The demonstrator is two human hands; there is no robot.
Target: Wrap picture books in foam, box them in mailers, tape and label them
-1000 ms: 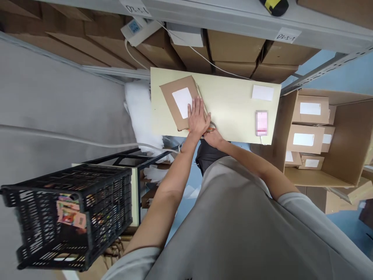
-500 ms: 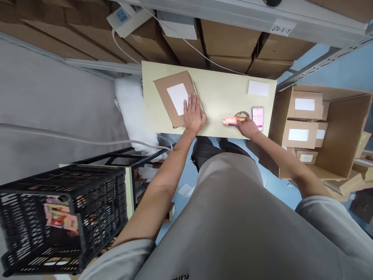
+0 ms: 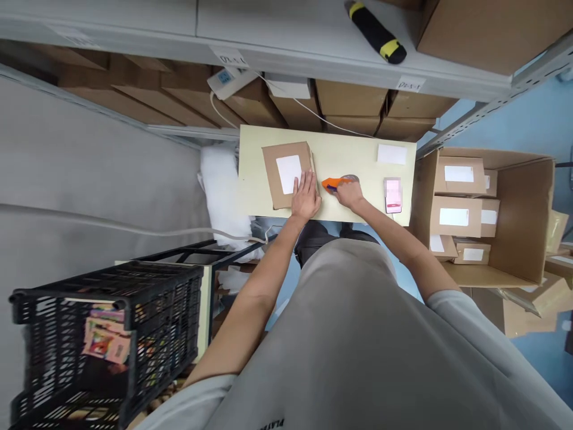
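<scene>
Pale tabletop: left hand spread on carton, right hand gripping orange tool, long axis sideways, pointing left.

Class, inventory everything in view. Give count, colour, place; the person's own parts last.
tabletop: one, pale yellow, centre
labelled box: one, brown, tabletop's left
handheld tool: one, orange, right of labelled box
phone: one, pink screen, tabletop's right
paper: one, white, beyond phone
shelf: one, grey, top
second tool: one, black-yellow, on shelf
shelved boxes: several, brown, beyond tabletop
power strip: one, white, by shelved boxes
bundle: one, white, left of tabletop
crate: one, black, lower left
packets: several, multicoloured, inside crate
carton: one, brown, right
smaller boxes: several, brown, inside carton
left hand: one, bare, on labelled box
right hand: one, bare, gripping handheld tool
shirt: one, grey, bottom
</scene>
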